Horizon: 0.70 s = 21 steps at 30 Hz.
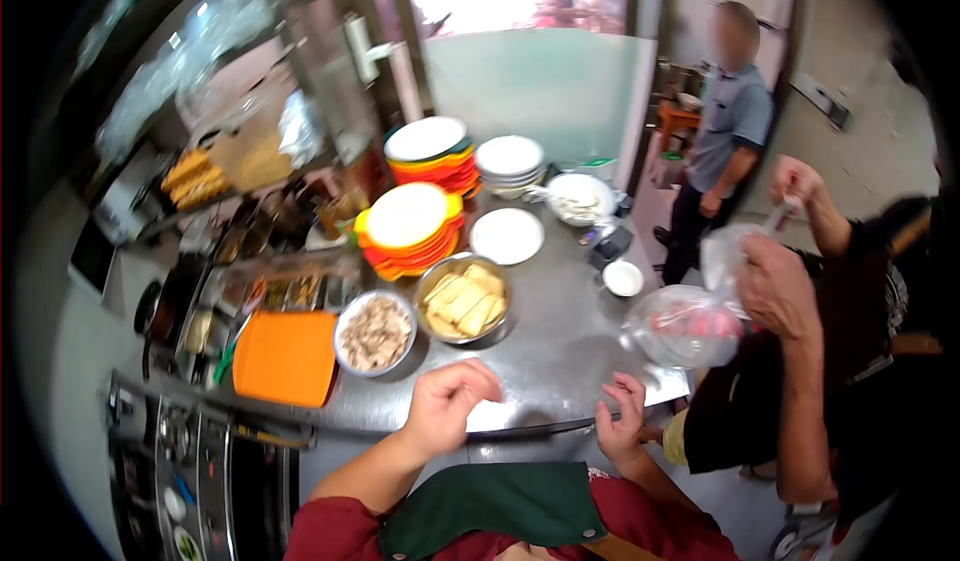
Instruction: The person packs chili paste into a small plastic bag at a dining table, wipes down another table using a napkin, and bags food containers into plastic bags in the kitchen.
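My left hand hovers over the front edge of the steel table, its fingers curled inward; whether anything lies inside them is hidden. My right hand is raised by the same edge further right, fingers apart and slightly bent, nothing in it. Just beyond my left hand stand a bowl of chopped pale meat and a steel bowl of yellow slabs, which look like tofu or tofu skin. To the right, a co-worker's hands hold up a clear plastic bag with something reddish inside.
An orange cutting board lies left of the bowls. Stacked orange and yellow dishes, a white plate and a small white bowl stand at the back. Another person stands beyond the table. A stove is at lower left.
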Available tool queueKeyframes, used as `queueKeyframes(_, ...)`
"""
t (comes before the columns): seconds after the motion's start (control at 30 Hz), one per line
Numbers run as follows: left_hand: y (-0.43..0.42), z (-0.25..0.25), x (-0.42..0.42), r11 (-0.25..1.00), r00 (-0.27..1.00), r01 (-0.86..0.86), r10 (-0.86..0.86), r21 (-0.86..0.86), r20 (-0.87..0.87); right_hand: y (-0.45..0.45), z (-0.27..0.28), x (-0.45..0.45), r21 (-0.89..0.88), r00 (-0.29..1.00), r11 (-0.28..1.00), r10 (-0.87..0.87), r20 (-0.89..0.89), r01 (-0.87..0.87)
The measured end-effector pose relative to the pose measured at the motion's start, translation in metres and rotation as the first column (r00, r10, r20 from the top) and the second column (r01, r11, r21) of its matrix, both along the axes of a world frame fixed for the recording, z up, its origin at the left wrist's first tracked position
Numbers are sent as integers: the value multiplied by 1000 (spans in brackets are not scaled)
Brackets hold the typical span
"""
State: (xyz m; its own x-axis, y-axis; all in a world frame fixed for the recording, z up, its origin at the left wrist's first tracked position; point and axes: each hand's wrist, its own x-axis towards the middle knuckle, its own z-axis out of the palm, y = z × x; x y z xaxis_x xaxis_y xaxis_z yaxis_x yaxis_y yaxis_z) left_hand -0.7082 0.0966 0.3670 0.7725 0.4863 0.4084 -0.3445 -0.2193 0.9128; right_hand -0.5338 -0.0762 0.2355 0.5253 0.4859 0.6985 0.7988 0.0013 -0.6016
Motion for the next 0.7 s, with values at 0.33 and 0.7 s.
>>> queueKeyframes(0.33,-64,131,-123,737,957,-240,70,632,282,88,-22,-123,-72,788,801,562,-251,-594)
queueKeyframes(0.7,-90,-25,-464,540,596,-645,798,541,-87,138,-36,-409,-106,400,386,897,-190,-916)
